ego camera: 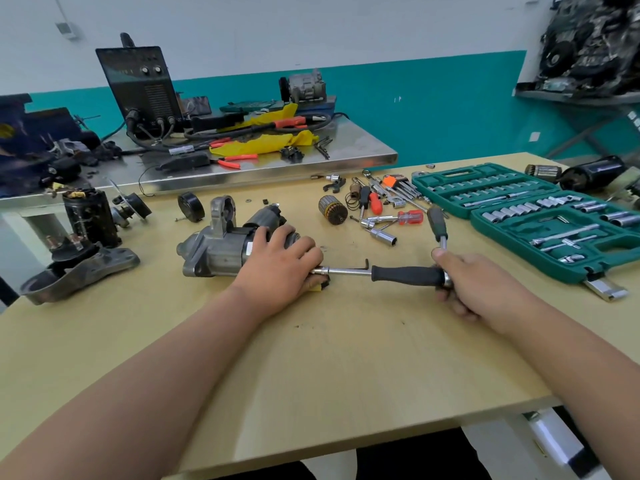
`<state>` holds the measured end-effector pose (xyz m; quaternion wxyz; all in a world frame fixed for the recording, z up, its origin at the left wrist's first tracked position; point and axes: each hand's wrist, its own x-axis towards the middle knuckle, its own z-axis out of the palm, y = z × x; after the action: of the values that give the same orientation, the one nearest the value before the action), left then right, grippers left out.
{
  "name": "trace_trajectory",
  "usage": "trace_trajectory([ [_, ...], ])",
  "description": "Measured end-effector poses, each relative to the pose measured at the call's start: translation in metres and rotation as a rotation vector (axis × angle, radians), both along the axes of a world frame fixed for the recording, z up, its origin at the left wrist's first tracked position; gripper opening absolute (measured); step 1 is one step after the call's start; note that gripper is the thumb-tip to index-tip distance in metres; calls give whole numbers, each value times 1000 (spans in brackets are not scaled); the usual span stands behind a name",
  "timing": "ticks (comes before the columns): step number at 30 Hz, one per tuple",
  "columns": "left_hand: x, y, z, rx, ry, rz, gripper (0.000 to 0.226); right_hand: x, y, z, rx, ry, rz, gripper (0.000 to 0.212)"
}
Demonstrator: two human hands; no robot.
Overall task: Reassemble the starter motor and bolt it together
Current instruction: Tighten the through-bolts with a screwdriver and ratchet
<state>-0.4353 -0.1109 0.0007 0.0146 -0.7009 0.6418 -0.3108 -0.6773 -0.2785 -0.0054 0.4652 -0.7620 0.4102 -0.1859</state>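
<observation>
Starter motor [225, 244] on its side on the worktop [346, 358], at 11 o'clock from centre. Left hand [280, 268] curled over its rear end, gripping it. Right hand [474, 285] at 3 o'clock of the left, closed round the butt of a black-handled driver [407, 275], shaft tip under the left fingers. Wrench handle [437, 225] up from that fist toward 12 o'clock. Green socket case [519, 209] open at 2 o'clock.

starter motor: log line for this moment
left hand holds starter motor | right hand grips driver | driver tip meets left hand
</observation>
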Motion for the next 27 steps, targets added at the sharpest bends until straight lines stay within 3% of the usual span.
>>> trace_trajectory([
  [4,-1,0,-2,20,-22,29,29,-12,-5,-1,69,-214,223,19],
  [7,2,-4,-3,76,19,80,36,-19,-5,-5,-144,-266,293,34],
  [9,6,-8,-4,114,37,115,50,-15,1,-4,-206,-211,253,25],
  [10,6,-8,-4,121,49,112,57,-10,1,-3,-188,-148,216,16],
  [13,5,-7,-4,114,86,118,64,0,-3,0,-68,16,46,57],
  [15,4,-8,-6,142,98,163,57,-1,-5,0,-63,-30,101,48],
  [16,4,-9,-7,146,99,182,52,-5,-5,-1,-151,-68,179,32],
  [18,5,-12,-6,133,117,187,43,-17,-8,0,-650,2,328,10],
  [20,5,-13,-4,123,150,186,42,-19,-16,0,-1128,157,374,31],
  [21,5,-13,-4,119,157,187,42,-18,-17,1,-1177,233,376,40],
  [23,1,-10,-4,83,151,158,39,-9,-9,5,-865,321,371,39],
  [26,-4,-3,-6,-21,127,104,28,10,-9,11,23,10,164,40],
  [27,-5,-3,-7,-36,134,105,26,14,-12,13,202,-40,110,45],
])
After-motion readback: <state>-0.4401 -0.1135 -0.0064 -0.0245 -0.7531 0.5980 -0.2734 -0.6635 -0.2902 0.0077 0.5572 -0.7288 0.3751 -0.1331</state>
